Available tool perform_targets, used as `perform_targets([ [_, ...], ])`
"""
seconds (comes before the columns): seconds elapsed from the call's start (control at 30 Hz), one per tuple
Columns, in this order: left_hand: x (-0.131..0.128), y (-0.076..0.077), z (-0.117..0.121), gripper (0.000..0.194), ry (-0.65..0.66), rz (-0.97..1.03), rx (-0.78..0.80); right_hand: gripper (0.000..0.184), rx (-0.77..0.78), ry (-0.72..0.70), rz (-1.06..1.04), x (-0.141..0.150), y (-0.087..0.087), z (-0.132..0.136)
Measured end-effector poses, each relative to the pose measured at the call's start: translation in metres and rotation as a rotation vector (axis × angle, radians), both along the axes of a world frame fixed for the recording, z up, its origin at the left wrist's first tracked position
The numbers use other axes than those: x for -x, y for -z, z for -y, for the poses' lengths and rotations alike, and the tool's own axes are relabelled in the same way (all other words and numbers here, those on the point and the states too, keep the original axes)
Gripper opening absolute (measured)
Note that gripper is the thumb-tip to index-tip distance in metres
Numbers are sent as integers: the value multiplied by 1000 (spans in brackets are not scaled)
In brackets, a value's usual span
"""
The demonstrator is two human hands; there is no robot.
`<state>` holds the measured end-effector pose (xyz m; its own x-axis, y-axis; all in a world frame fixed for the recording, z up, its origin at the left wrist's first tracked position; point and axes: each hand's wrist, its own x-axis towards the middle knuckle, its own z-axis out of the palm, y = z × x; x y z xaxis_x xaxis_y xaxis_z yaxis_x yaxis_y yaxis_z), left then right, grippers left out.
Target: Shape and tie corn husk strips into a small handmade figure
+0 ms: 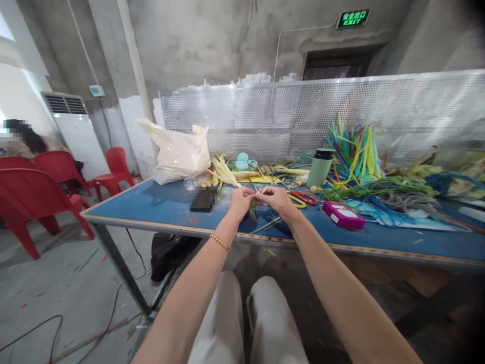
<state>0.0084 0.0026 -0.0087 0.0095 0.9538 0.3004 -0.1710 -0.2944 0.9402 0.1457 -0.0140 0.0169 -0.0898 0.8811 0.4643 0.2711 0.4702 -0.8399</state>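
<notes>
Greenish strands: located at frame centre, directly beneath the meeting fingertips, above the near part of the blue table. Long axis runs roughly up and down the frame, upper end at the fingers, loose end hanging toward the near edge. Left hand is nearer, its fingertips right over the strands; right hand comes in from the right side, fingertips touching or almost touching the left's.

Hand state: left pinches the strands between thumb and finger. Right is also pinched, a pale tip showing at its fingers; whether that belongs to the same piece cannot be told.

Containers: white plastic bag, left of centre, opaque, contents hidden. Clear plastic container lies against its lower right; contents unclear. Green bottle, right of centre, upright, black lid on. Purple box, lower right of the bottle, contents not visible. Coloured strips stand bunched at upper right; any holder is hidden.
</notes>
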Motion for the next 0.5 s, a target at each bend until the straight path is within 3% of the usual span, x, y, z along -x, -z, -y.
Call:
perform_targets([
  [0.5,1,10,-10,12,-14,-131,-60,21,-92,77,67,1,-1,-4],
])
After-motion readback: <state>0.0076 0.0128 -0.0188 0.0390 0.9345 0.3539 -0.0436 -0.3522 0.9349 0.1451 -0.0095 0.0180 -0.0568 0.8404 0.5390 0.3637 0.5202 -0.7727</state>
